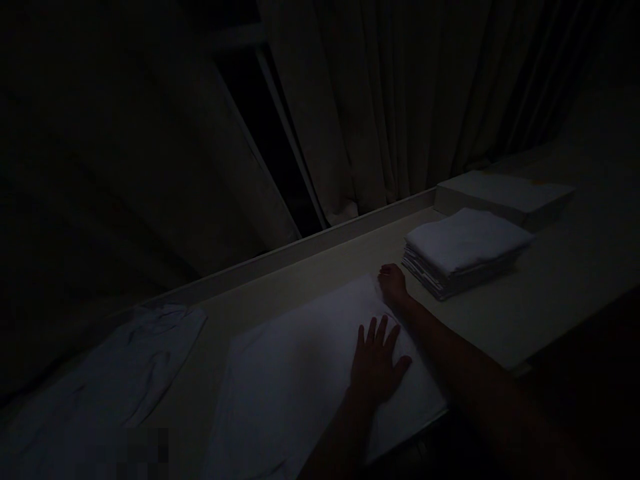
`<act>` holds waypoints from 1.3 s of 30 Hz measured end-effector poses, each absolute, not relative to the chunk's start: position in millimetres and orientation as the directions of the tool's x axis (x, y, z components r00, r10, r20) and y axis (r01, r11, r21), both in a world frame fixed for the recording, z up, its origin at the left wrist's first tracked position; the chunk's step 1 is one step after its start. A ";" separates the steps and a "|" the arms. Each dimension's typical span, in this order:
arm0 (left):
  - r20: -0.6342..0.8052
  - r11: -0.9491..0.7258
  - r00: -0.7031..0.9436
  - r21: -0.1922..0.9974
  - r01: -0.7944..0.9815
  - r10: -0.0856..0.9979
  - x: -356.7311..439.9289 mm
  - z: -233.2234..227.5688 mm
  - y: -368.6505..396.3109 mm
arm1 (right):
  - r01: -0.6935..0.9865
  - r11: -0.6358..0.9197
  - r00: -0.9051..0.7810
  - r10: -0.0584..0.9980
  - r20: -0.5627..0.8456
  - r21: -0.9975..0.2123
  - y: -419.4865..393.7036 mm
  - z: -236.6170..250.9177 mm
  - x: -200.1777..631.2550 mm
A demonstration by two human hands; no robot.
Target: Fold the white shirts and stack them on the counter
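Left hand (376, 360) flat, fingers spread, on one white cloth (300, 373) at bench (550, 293) near edge | right hand (393, 283) curled on its far corner, pinch unclear | one folded stack (465, 250) just beside | one crumpled cloth (115, 373) at left end

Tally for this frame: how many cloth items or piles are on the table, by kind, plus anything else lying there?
Flat spread cloth, under the left hand and right hand: 1
Stack of folded cloths: 1
Crumpled loose cloth: 1
Flat pale box or slab: 1
Total: 4
The dim light hides how many cloths the stack holds.
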State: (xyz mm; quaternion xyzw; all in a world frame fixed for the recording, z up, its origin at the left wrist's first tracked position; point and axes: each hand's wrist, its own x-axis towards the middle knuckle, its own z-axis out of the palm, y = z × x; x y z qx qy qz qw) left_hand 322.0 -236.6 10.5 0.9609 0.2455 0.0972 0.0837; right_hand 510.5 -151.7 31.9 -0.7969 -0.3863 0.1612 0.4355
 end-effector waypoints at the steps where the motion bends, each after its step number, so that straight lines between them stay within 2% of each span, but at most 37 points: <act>1: 0.146 -0.867 0.862 0.211 0.452 0.486 322.1 10.8 -236.6 | 0.507 -0.310 0.636 0.765 0.106 -0.804 -156.6 33.1 507.9; 3: 0.149 -0.868 0.862 0.212 0.450 0.484 322.5 10.7 -236.7 | 0.626 -0.225 0.526 0.829 0.192 -0.746 -168.5 30.9 497.2; 5: 0.161 -0.871 0.863 0.209 0.445 0.480 323.1 10.2 -236.5 | 0.801 -0.100 0.315 0.909 0.273 -0.590 -180.4 22.1 482.2; 7: 0.179 -0.877 0.864 0.205 0.435 0.470 323.7 10.0 -236.3 | 0.908 -0.050 0.158 0.960 0.230 -0.417 -188.7 9.5 469.7; 9: 0.192 -0.881 0.866 0.205 0.426 0.462 323.9 10.2 -236.1 | 0.933 -0.103 0.154 0.981 0.122 -0.345 -191.4 -2.4 464.6; 12: 0.192 -0.880 0.864 0.207 0.428 0.466 323.5 10.6 -236.1 | 0.932 -0.144 0.170 0.984 0.049 -0.333 -186.6 -13.1 469.5; 21: 0.130 -0.868 0.864 0.181 0.462 0.487 322.8 7.4 -235.8 | 0.934 -0.218 0.261 0.957 0.124 -0.283 -142.2 -24.5 485.6; 27: 0.123 -0.852 0.855 0.234 0.468 0.504 321.6 11.0 -236.4 | 0.915 -0.258 0.311 0.941 0.136 -0.310 -128.1 -31.2 485.3; 32: 0.132 -0.848 0.860 0.293 0.441 0.493 317.1 10.7 -237.1 | 0.925 -0.257 0.302 0.944 0.130 -0.280 -130.9 -30.6 483.7; 34: 0.153 -0.821 0.835 0.342 0.458 0.529 310.2 9.9 -226.9 | 0.931 -0.252 0.296 0.945 0.140 -0.265 -131.4 -30.5 483.6; 36: 0.185 -0.767 0.766 0.362 0.529 0.616 297.5 11.1 -205.5 | 0.934 -0.249 0.292 0.945 0.146 -0.255 -131.6 -30.6 483.4; 39: 0.198 -0.693 0.665 0.263 0.672 0.720 268.0 15.8 -156.0 | 0.936 -0.250 0.295 0.942 0.163 -0.247 -132.1 -31.0 482.9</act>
